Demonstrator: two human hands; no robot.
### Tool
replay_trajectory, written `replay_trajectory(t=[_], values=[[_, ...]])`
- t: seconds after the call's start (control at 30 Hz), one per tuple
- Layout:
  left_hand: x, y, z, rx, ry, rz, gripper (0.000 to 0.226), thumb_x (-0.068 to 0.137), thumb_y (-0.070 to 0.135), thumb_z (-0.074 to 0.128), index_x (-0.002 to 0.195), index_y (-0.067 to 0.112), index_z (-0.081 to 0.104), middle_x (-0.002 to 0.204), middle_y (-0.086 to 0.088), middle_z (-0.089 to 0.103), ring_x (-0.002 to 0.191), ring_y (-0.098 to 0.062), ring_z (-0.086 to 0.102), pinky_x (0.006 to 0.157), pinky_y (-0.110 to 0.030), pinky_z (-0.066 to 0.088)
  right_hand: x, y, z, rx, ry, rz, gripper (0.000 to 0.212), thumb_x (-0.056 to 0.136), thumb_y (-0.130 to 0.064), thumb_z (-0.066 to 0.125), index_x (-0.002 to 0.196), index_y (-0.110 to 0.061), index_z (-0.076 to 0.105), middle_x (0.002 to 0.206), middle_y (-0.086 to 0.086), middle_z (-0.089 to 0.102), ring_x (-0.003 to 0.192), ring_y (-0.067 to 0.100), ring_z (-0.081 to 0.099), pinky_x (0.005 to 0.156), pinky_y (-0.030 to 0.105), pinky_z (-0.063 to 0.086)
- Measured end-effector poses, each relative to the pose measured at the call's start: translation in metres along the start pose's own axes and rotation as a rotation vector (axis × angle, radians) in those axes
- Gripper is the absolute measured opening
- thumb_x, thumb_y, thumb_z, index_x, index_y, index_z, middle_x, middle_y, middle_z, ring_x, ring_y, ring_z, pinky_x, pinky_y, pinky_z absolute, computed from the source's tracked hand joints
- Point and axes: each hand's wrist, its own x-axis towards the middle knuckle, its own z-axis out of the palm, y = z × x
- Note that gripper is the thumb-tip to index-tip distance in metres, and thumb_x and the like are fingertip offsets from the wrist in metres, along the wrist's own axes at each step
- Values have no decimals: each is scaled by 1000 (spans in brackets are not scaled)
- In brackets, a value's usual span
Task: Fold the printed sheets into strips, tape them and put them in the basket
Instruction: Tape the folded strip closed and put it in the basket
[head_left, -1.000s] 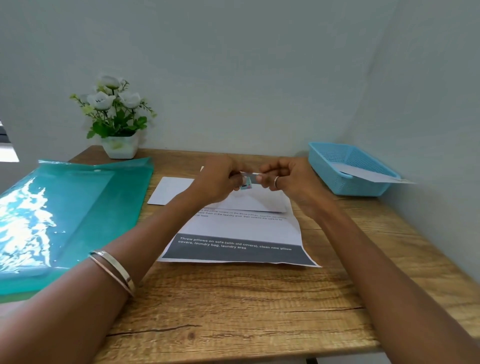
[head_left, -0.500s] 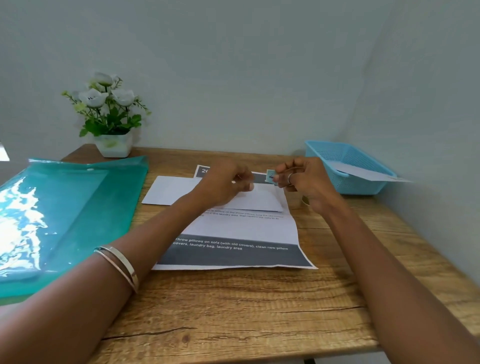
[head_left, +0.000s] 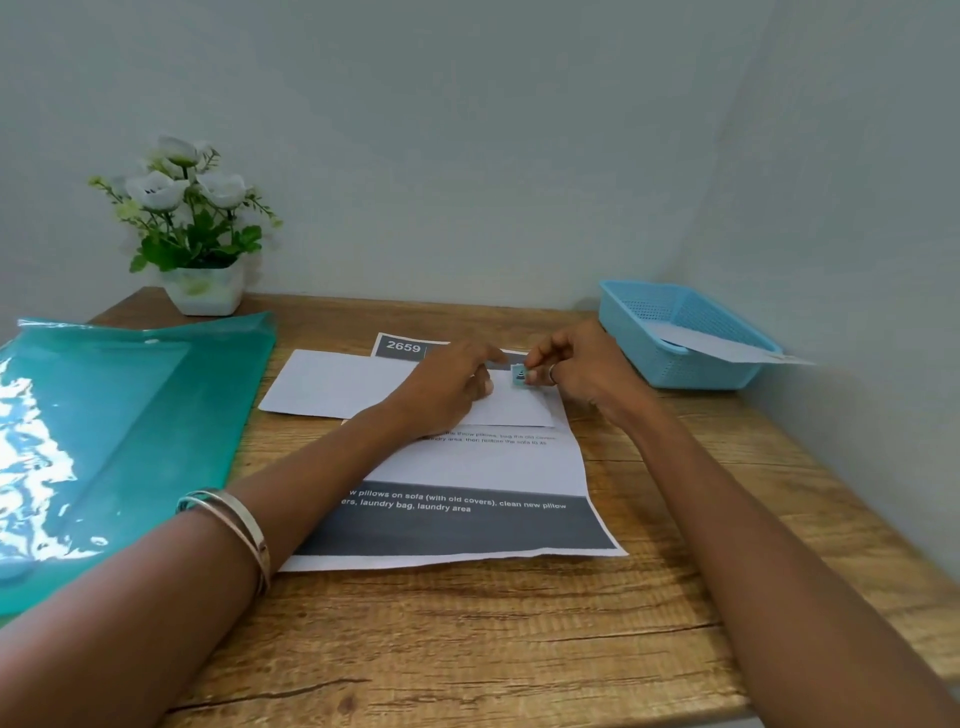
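Note:
A folded white strip (head_left: 332, 384) lies across the top of an unfolded printed sheet (head_left: 483, 467) in the middle of the wooden desk (head_left: 493, 639). My left hand (head_left: 447, 389) rests on the strip's right part, its forefinger stretched out towards a small teal tape dispenser (head_left: 519, 375). My right hand (head_left: 587, 371) pinches that dispenser just above the strip. Whether tape runs between the hands cannot be made out. The blue basket (head_left: 639, 332) stands at the back right with one folded strip (head_left: 727, 347) in it, sticking out over the rim.
A teal plastic folder (head_left: 119, 431) covers the desk's left side. A white pot of white flowers (head_left: 200, 244) stands at the back left corner. Walls close off the back and the right side.
Both hands have come down from mid-air onto the folded strip. The dispenser moved right with my right hand, away from the left. The camera has tilted slightly.

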Motion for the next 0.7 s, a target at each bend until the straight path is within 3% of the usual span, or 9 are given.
replay_trajectory(t=[0.13, 0.27, 0.43, 0.53, 0.7], values=[[1, -1, 2, 67, -25, 23, 35, 92, 4, 52, 125, 15, 58, 108, -8, 57, 99, -20, 53, 85, -25, 38, 0, -1, 1, -38, 7, -2, 16, 74, 1, 76, 88, -6, 72, 87, 9, 74, 85, 15, 69, 83, 27, 53], [3, -3, 5, 119, -57, 23, 35, 94, 8, 52, 126, 19, 60, 108, -10, 54, 100, -23, 52, 82, -25, 37, -1, -2, 2, -59, 16, 0, 15, 74, 1, 76, 85, -8, 69, 86, 9, 73, 75, 9, 66, 74, 21, 51], [4, -4, 7, 133, -56, 40, 34, 94, 9, 52, 125, 21, 62, 109, -7, 52, 99, -18, 47, 78, -21, 31, -2, -4, 3, -84, 38, -2, 19, 74, 0, 76, 75, -15, 64, 84, 8, 72, 78, 12, 67, 78, 28, 53], [4, -5, 8, 142, -55, 58, 34, 94, 8, 52, 123, 20, 63, 109, -5, 52, 100, -19, 48, 79, -22, 33, -2, -5, 5, -102, 44, 12, 16, 74, 0, 77, 79, -11, 66, 85, 8, 72, 82, 14, 68, 80, 29, 53], [5, -7, 9, 152, -48, 75, 34, 93, 7, 53, 122, 20, 64, 108, -6, 53, 98, -21, 50, 80, -26, 39, -1, -7, 8, -163, 79, 12, 15, 74, 0, 77, 76, -12, 67, 82, 3, 68, 84, 13, 64, 68, 21, 49]])
